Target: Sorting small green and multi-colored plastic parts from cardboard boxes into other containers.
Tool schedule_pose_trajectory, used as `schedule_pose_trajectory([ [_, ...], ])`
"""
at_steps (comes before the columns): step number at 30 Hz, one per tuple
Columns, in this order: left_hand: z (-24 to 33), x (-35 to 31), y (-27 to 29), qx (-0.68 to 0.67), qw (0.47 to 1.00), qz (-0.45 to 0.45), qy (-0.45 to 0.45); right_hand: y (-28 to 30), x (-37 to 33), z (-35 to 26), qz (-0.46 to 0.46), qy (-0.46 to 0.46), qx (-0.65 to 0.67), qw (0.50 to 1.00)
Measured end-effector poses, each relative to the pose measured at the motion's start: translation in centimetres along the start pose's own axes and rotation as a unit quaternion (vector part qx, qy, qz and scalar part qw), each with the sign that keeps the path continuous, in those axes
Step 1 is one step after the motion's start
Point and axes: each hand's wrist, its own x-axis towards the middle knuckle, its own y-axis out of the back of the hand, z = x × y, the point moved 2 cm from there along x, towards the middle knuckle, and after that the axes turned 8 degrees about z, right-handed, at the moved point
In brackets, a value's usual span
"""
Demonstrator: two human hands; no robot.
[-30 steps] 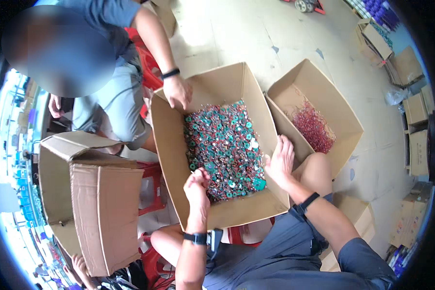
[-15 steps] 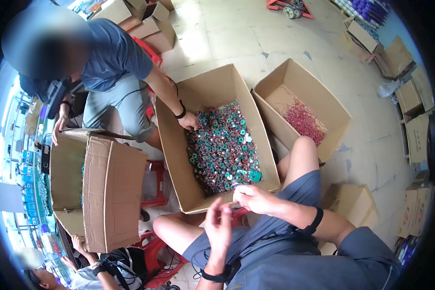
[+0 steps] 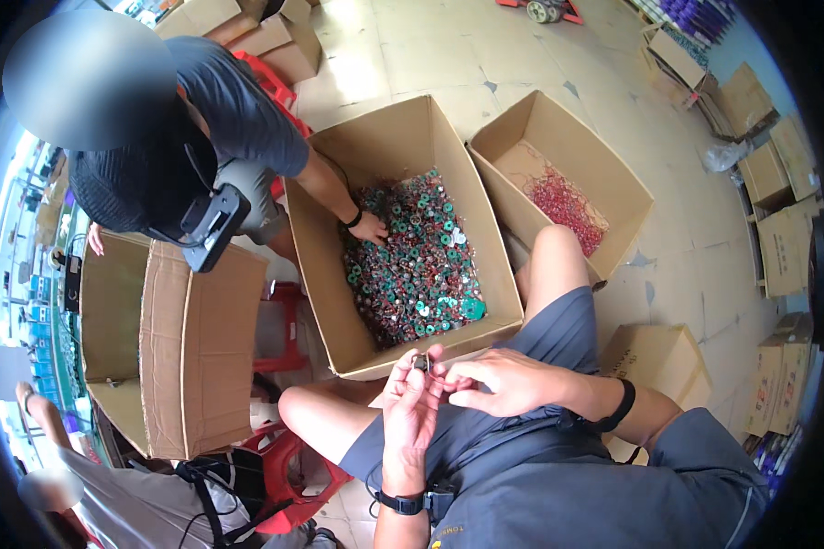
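One small dark part [image 3: 421, 362]: pinched in the left hand's [image 3: 408, 412] grip, by the large box's [image 3: 375, 142] near edge; probably light, stiff.
Hold: likely best by its rim.
Right hand [image 3: 504, 380]: alongside, fingers bent; whether its grip has anything, cannot tell.
Hidden: the part's underside, behind fingers; detail too small.

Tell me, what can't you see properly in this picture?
All in the head view:
Small dark part in the left hand: too small to name, and the fingers cover some of it.
Right hand: its own fingers hide whether it pinches anything.
Big box: the pile of loose parts hides its bottom.
Brown box at left: its side wall hides some of the inside.
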Motion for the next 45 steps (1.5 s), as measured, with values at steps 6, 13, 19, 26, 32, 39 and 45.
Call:
schedule_pose_trajectory([
  [6, 0.1, -0.7, -1.6, 0.037, 0.995, -0.029, -0.083, -2.1, 0.7, 0.1, 0.091, -0.066, 0.122, 0.986],
  [13, 0.4, -0.8, 0.1, 0.046, 0.997, 0.053, -0.019, -0.2, 0.9, 0.9, 0.231, 0.097, -0.088, 0.964],
  [19, 0.4, -0.8, -0.1, 0.073, 0.996, 0.031, -0.036, 0.7, 0.8, 0.2, 0.237, 0.154, -0.087, 0.955],
  [26, 0.3, -1.3, -1.2, 0.293, 0.945, 0.049, -0.136, 0.5, 0.5, 1.0, 0.253, 0.098, -0.068, 0.960],
  [32, 0.9, -1.6, -2.3, 0.428, 0.846, 0.038, -0.315, 0.8, 0.7, 0.0, 0.226, 0.042, -0.001, 0.973],
  [39, 1.7, -1.9, -3.4, 0.528, 0.728, -0.011, -0.436, 0.0, 1.4, 0.8, 0.174, -0.055, 0.133, 0.974],
  [45, 2.0, -2.2, -4.2, 0.561, 0.682, -0.004, -0.469, -0.4, 1.7, 0.8, 0.109, -0.141, 0.260, 0.949],
])
